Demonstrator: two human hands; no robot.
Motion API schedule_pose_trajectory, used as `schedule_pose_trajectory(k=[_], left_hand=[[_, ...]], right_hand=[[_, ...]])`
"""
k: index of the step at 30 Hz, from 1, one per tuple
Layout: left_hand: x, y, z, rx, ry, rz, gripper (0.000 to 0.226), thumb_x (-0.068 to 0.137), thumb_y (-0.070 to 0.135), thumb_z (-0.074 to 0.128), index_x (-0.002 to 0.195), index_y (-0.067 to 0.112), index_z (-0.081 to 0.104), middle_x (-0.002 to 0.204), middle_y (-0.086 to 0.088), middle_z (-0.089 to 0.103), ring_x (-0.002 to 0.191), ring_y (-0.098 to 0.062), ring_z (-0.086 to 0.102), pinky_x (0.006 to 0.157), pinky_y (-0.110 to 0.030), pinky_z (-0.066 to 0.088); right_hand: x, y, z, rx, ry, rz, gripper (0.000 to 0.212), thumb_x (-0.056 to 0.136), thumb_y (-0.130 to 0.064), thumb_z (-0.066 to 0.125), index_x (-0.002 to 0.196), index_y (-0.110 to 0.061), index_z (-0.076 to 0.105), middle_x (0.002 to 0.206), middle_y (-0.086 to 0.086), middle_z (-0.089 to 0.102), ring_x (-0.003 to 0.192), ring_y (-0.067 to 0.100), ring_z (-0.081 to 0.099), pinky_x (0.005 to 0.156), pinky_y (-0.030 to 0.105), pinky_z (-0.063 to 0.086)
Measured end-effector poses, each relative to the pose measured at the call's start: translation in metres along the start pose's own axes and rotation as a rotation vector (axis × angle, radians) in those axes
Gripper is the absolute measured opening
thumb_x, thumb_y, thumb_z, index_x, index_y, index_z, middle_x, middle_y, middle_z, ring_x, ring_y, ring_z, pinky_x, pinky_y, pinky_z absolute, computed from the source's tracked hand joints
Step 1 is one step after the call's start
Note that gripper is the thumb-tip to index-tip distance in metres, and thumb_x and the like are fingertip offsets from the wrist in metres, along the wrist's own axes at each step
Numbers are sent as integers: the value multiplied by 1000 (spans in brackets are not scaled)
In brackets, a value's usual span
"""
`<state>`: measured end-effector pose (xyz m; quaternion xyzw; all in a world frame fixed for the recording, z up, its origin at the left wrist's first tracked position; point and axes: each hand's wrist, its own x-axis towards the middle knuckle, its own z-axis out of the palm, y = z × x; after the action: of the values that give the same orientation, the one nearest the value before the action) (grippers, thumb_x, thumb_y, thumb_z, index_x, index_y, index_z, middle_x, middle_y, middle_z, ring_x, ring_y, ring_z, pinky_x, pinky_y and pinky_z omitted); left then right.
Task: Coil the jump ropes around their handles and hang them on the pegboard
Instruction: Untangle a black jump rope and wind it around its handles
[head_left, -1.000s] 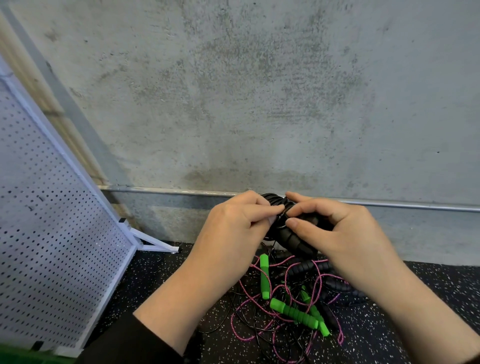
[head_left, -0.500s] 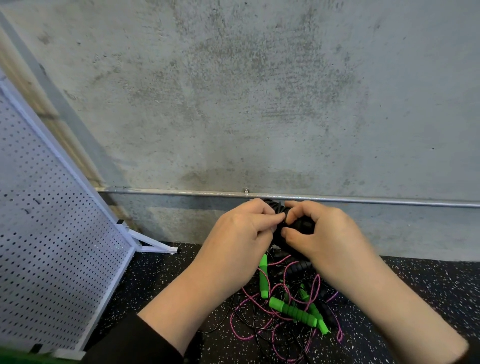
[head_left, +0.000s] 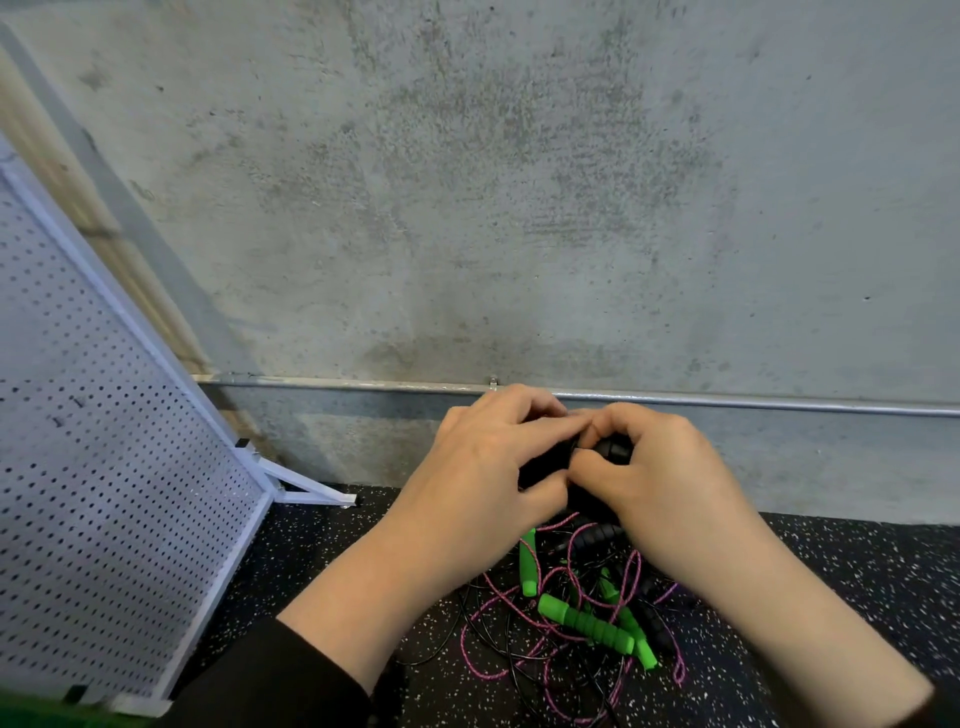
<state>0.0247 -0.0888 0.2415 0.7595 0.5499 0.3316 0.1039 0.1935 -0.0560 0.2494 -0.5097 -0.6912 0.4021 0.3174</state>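
Both my hands meet in front of the wall around a black jump rope bundle (head_left: 610, 451), mostly hidden by my fingers. My left hand (head_left: 493, 467) grips its left side with curled fingers, and my right hand (head_left: 657, 473) grips the black ribbed handle on the right. Below them on the floor lies a tangle of pink cord (head_left: 571, 644) and thin black cord with several green handles (head_left: 584, 621) and more black handles (head_left: 602, 535). The white pegboard (head_left: 104, 493) stands tilted at the left.
A concrete wall (head_left: 519, 208) rises straight ahead with a metal pipe (head_left: 779, 405) along its base. The floor is black speckled rubber (head_left: 857, 582). The pegboard's white foot (head_left: 311, 491) juts out onto the floor beside the wall.
My hands have drawn closer together and lower over the black bundle, so less of it shows. The pile on the floor lies as before.
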Motion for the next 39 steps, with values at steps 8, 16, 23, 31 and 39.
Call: schedule_pose_trajectory(k=[8,16,23,31,39], left_hand=[[0,3,-2,-24,21,-2,24,87,25,48,104,30,64,116,18,60,117,-8,54,104,-41,36],[3,-3,-2,79,169,-16,21,92,16,52,100,26,69,116,15,63,114,-9,57,103,-45,38],[0,4,-5,-251,397,-306,22,100,38,58,121,35,53,134,18,52,127,7,47,110,-29,38],[2,17,9,-1260,217,-845,38,98,42,61,122,14,68,111,-13,76,93,-25,75,73,-34,59],[-1,0,6,-1204,182,-795,30,96,19,58,124,12,66,117,-16,72,94,-22,67,77,-36,52]], right_hand=[[-2,-8,0,125,-24,19,3,76,-19,71,77,-17,69,67,-20,70,68,26,69,65,53,61],[-2,-13,4,177,36,5,11,73,-24,66,67,-16,62,69,-24,70,51,8,55,55,39,54],[5,1,3,340,222,-44,18,81,-12,71,69,-22,62,104,-17,75,84,6,72,71,30,55],[-1,-2,31,333,59,-57,56,80,-12,71,116,-48,47,119,-20,61,88,9,68,77,41,59],[6,-4,30,252,-23,7,43,99,-25,60,138,-42,50,116,-28,64,91,-14,63,84,18,53]])
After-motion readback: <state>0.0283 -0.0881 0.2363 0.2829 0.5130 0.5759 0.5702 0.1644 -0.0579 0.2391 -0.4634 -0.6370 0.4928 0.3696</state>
